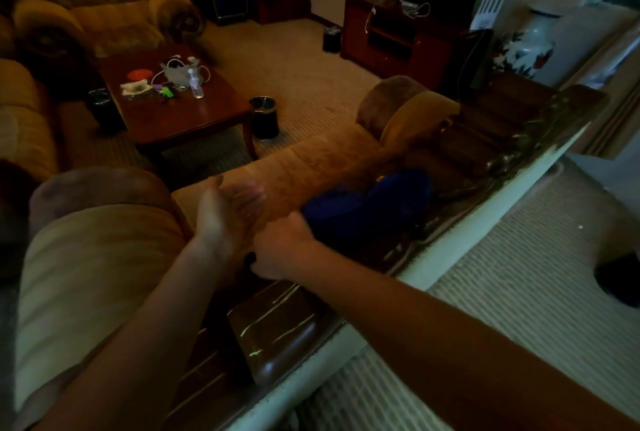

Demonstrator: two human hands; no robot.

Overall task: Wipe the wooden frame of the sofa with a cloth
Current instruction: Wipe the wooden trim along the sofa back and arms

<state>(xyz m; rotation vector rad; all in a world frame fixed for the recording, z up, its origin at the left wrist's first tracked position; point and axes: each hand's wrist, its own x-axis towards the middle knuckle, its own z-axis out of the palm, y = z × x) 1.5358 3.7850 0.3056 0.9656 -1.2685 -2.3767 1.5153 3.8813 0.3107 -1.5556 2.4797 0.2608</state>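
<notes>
The right hand (282, 243) is curled tight on one end of the blue cloth (367, 202), which lies bunched along the top of the sofa back, half on the carved wooden frame (485, 174) and half against the upholstery (311, 164). The left hand (225, 212) hangs just beside it with fingers loose and spread, holding nothing — blurred, so its exact pose is hard to read.

The main risk, as I judge it, is a poor wipe. The hand grips only an end, so the rest of the cloth could drag as a lump, ride over the carving and skip the grooves where dust sits. A bunched cloth could also slide off the narrow rail, down the back of the sofa to the floor (502, 257).

The light is dim and the wood dark and glossy — missed patches would be hard to spot, and the far end near the vase (530, 42) looks a long reach. Stretching that way with a trailing cloth could brush the vase; how close it stands to the frame I cannot tell.
</notes>
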